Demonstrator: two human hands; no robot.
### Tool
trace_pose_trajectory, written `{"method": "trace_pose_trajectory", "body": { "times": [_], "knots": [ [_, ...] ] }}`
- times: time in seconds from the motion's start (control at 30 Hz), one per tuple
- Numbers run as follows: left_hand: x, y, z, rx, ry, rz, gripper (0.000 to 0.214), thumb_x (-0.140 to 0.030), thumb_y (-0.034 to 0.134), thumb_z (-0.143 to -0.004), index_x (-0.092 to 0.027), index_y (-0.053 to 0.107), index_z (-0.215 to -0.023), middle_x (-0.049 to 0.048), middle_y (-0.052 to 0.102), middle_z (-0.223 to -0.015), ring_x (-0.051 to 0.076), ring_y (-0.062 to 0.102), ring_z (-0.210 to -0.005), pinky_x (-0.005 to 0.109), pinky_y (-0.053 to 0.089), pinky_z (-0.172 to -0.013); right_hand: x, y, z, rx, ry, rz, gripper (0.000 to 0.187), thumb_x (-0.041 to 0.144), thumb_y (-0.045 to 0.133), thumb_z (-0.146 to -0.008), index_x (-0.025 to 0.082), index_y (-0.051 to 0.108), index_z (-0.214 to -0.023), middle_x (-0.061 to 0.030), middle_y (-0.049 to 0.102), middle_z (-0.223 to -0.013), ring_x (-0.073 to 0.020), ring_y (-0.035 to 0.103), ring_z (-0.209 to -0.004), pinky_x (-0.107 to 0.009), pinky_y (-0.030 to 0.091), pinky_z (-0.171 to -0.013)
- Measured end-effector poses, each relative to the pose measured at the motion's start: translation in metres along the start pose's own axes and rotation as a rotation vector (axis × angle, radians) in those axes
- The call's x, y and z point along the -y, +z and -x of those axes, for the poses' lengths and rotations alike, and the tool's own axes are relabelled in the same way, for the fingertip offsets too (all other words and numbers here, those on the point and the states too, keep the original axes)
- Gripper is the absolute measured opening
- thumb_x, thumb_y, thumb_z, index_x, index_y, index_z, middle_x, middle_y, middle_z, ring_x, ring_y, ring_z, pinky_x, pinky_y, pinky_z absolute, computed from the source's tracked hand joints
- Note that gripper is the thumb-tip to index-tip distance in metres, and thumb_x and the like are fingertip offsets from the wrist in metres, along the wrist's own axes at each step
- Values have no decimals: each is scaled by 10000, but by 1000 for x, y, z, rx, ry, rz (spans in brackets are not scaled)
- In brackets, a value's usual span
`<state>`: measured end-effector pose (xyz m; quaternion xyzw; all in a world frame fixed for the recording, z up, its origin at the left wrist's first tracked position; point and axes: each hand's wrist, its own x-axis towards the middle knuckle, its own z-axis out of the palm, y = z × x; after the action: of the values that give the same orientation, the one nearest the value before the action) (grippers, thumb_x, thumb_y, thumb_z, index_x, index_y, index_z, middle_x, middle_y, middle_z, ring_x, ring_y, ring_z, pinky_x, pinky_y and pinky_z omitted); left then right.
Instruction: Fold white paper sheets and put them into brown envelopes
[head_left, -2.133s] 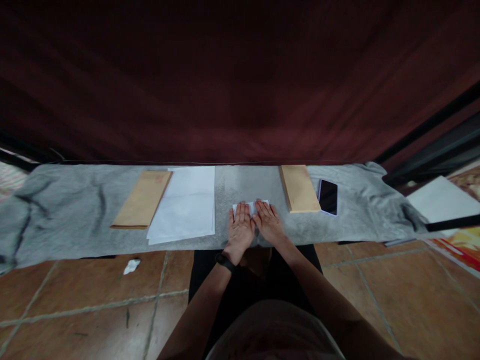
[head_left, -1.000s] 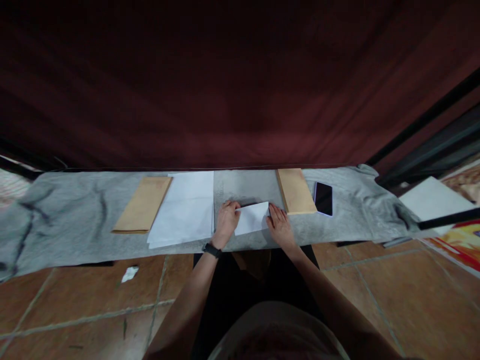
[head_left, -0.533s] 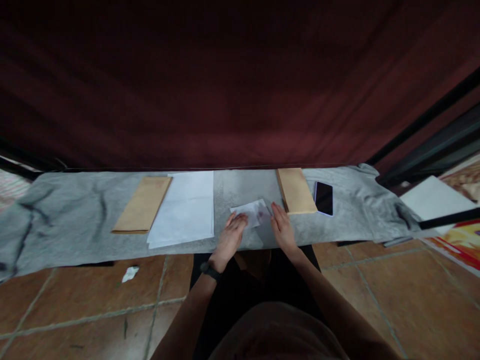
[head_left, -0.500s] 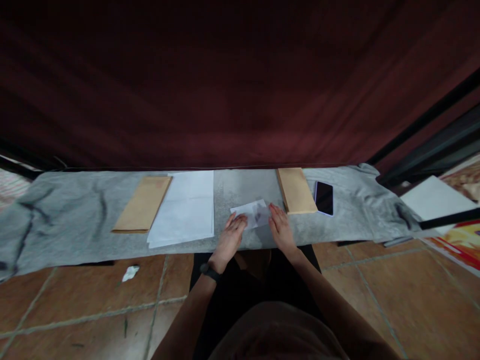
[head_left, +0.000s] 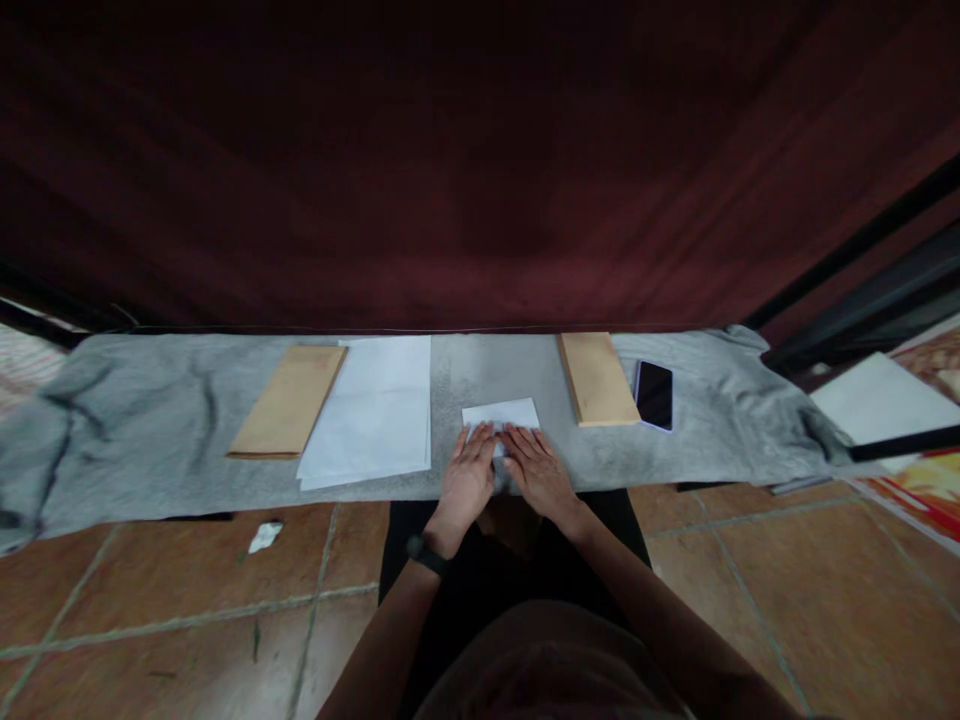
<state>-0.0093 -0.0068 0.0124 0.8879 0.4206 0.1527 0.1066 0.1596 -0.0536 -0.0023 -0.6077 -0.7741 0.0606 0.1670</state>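
Both hands are lying flat: left hand & right hand, fingers lightly spread, pressing folded paper onto grey surface, btwn sheet stack & brown envelope. Am keeping edges squared, pushing crease outward evenly. Vs 0.5 s ago: paper was lifting mid-fold w/ hands apart; now it's lying flat.

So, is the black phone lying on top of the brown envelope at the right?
No, the phone lies on the grey cloth, beside the brown envelope, not on it.
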Motion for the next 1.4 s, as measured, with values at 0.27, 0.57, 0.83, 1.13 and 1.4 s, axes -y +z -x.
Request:
{"method": "trace_pose_trajectory", "body": {
  "times": [0.27,0.57,0.83,1.13,1.4],
  "knots": [
    [-28,20,14,-25,-65,-88,620,-289,389,-983,-75,286,-1556,164,335,-1605,253,227,-1524,494,223,-1253,-4,-4,8,26,15,3,512,341,253,-1079,187,339,-1559,-58,379,-1598,-211,330,-1489,-484,198,-1251],
    [-25,16,20,-56,-168,-140,683,-437,423,-1007,-34,297,-1543,228,319,-1594,307,241,-1517,521,250,-1234,-20,0,23,-70,81,61,578,383,336,-1063,166,252,-1591,-119,374,-1598,-256,349,-1480,-518,211,-1237],
    [-16,13,25,-61,-225,-161,629,-375,395,-1016,-26,319,-1534,221,317,-1596,313,229,-1520,530,226,-1238,-33,-3,31,-77,151,78,561,379,306,-1067,153,288,-1580,-121,407,-1580,-265,356,-1475,-526,227,-1228],
    [-20,12,-1,-79,-181,-97,575,-257,337,-1002,-97,310,-1554,151,390,-1583,248,269,-1513,478,248,-1247,-23,-7,-4,-88,149,1,538,347,232,-1068,166,348,-1561,-98,429,-1571,-237,338,-1485,-493,244,-1232],
    [-18,25,-33,50,-170,-110,575,-161,282,-974,-51,334,-1537,159,330,-1614,246,226,-1526,457,187,-1261,-11,8,-46,29,109,-27,559,376,169,-1072,161,385,-1541,-84,420,-1576,-202,323,-1492,-450,217,-1241]
  ]
}}
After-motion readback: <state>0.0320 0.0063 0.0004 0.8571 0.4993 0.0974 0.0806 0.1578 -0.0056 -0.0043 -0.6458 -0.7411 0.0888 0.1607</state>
